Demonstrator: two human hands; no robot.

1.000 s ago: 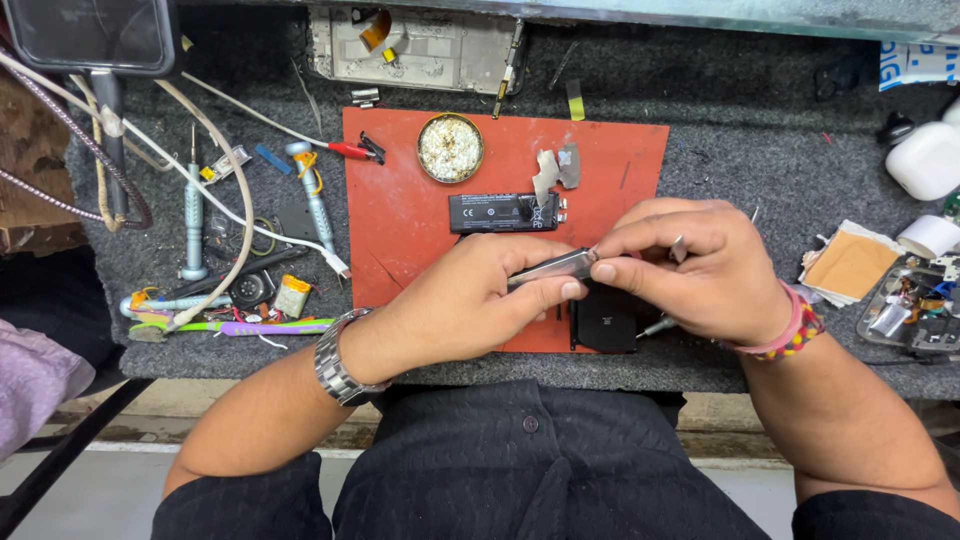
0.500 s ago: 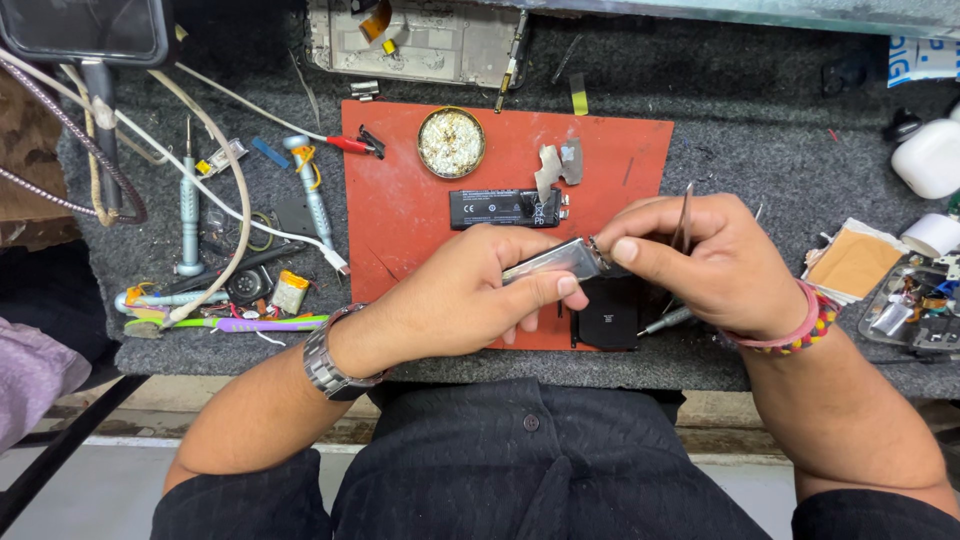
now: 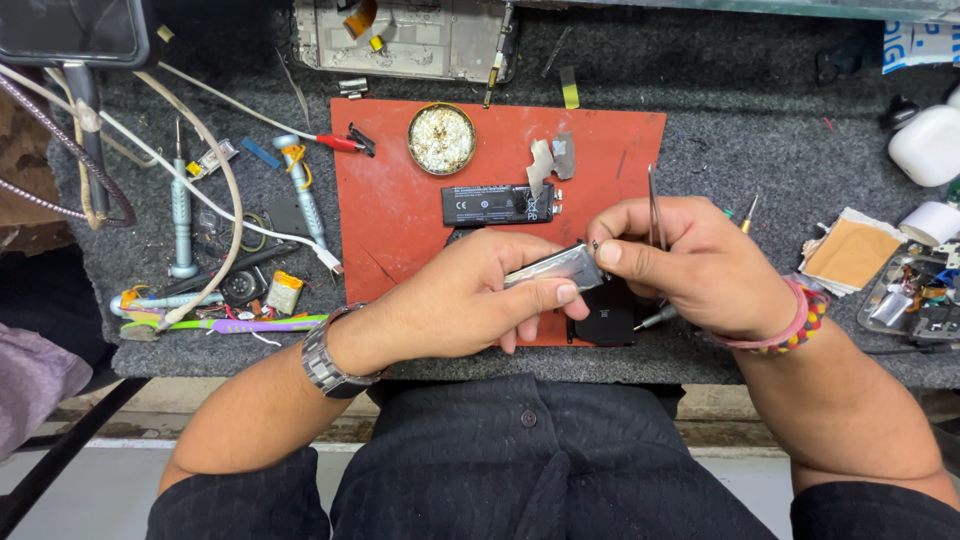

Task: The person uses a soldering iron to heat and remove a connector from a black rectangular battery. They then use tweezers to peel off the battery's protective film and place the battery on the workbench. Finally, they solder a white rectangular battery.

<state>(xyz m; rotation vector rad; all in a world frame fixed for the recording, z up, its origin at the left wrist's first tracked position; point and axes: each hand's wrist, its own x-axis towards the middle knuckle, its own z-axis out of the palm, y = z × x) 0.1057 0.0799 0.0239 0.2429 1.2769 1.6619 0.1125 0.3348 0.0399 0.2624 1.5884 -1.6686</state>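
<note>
Silver battery [image 3: 556,268] pinched between both hands

Glossy silver metal part [image 3: 556,268], matt red rubbery mat [image 3: 390,215], rough grey felt bench cover [image 3: 740,130], steel tweezers [image 3: 653,205]

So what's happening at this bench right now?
A person sits at a cluttered repair bench, working over a red mat. The left hand grips a slim silver metal part, while the right hand touches its end and also holds thin tweezers pointing upward. A small black rectangular battery and a round tin lie on the mat beyond the hands. Screwdrivers and cables lie to the left.
</note>
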